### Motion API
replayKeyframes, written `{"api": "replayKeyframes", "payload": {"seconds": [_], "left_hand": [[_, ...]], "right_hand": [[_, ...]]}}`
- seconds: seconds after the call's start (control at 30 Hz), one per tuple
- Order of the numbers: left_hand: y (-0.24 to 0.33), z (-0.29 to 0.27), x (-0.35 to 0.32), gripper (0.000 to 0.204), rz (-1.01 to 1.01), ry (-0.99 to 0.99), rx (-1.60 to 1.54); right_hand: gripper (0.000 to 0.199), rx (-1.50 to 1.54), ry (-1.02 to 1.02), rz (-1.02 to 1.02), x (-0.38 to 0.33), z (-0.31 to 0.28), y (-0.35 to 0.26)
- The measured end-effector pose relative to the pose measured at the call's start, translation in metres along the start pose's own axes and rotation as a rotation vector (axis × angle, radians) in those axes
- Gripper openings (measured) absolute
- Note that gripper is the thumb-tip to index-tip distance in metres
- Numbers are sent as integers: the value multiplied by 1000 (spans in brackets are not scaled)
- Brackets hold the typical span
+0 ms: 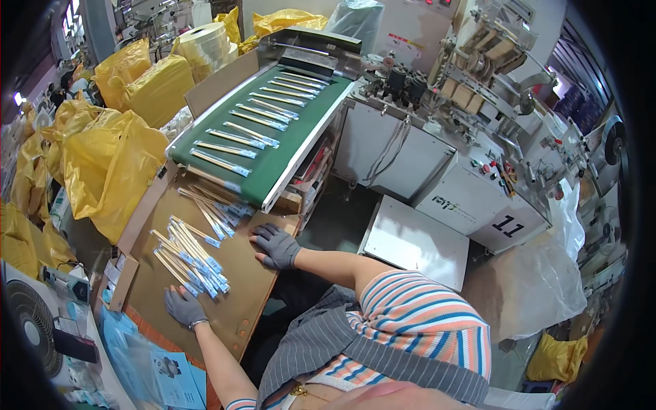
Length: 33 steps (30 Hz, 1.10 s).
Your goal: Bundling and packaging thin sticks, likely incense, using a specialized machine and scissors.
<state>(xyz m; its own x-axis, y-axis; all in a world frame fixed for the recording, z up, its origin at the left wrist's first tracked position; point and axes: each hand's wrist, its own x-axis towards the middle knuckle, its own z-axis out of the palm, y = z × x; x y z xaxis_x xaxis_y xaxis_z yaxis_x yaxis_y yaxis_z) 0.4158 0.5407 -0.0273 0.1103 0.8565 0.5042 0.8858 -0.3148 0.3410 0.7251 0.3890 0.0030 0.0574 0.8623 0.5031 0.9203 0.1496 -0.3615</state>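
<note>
Gloved left hand [184, 305], fingers spread flat, steadies wrapped chopsticks [191, 258] bundled on brown counter [239, 301]; right hand [275, 246] rests open beside them, below green conveyor [273, 164] feeding more.

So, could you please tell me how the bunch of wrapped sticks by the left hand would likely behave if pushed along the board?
The wrapped sticks look thin and straight, so probably stiff and light. Lying loose, they would likely scatter or slide apart on the smooth brown board. The left hand rests at their near ends.
</note>
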Motion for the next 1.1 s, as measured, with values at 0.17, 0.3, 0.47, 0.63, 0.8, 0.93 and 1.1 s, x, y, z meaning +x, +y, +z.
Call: {"api": "replayKeyframes", "payload": {"seconds": [0.17, 0.3, 0.47, 0.63, 0.8, 0.93, 1.1], "left_hand": [[0, -3, 0, 40, -2, 3, 14], [0, 0, 1, 39, 26, 17, 6], [2, -3, 2, 40, 25, 5, 20], [1, -2, 2, 41, 31, -4, 18], [4, -2, 2, 42, 28, -25, -19], [-1, -4, 0, 42, 4, -30, 3], [-3, 0, 1, 42, 16, -27, -16]], "right_hand": [[44, 24, 13, -3, 0, 3, -1], [45, 5, 22, -13, 1, 0, 1], [47, 16, 22, -6, 0, 5, 5], [47, 28, 29, 8, 1, 0, 2], [46, 18, 51, 8, -1, 0, 2], [46, 19, 63, -26, 0, 5, 3], [45, 17, 56, 1, -1, 1, 0]]}}
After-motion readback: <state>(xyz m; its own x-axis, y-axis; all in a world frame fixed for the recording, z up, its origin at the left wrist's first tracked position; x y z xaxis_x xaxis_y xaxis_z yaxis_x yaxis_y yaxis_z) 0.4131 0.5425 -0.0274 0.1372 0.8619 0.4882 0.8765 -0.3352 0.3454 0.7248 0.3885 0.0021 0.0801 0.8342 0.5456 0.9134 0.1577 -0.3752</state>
